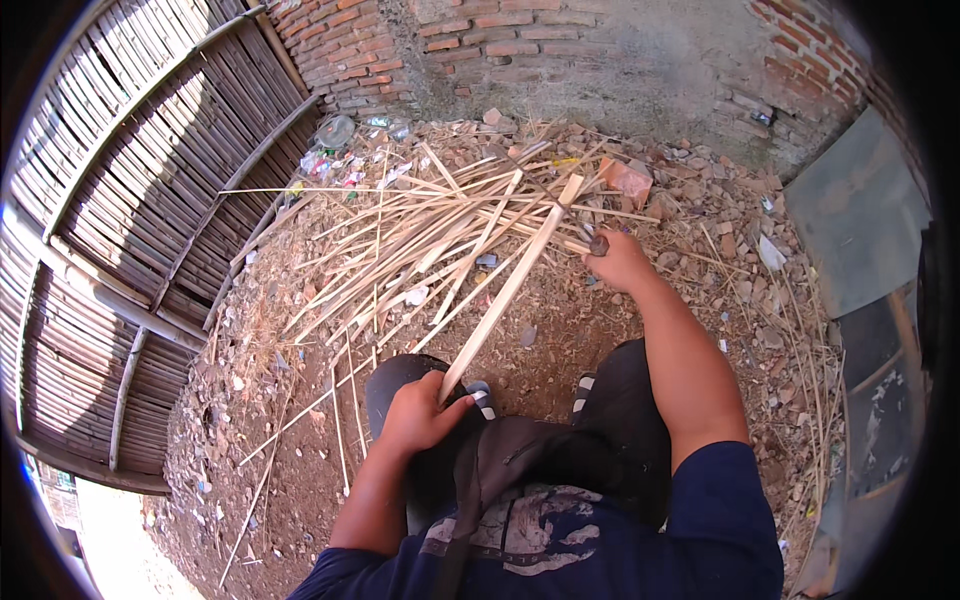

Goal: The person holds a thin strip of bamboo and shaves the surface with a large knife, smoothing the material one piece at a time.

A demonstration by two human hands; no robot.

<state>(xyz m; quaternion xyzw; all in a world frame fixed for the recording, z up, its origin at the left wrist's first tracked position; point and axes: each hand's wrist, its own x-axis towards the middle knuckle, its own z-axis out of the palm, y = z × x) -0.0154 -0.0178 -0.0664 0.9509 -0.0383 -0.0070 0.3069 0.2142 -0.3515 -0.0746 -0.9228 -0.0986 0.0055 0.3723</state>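
Observation:
My left hand is closed round the near end of a long, pale bamboo strip, beside my left knee. The strip slants up and away to the right, over a loose pile of split bamboo strips on the ground. In my right hand, out past my right knee, is the dark, rounded handle of a knife. Its thin blade points away to the left and meets or crosses the strip near the far end; I cannot tell whether it cuts in. Part of the blade blends into the pile.
A bamboo-slat wall stands at the left, a brick wall at the back. Grey panels lean at the right. Rubble, a broken brick and plastic litter surround the pile. Thin sticks lie on the dirt.

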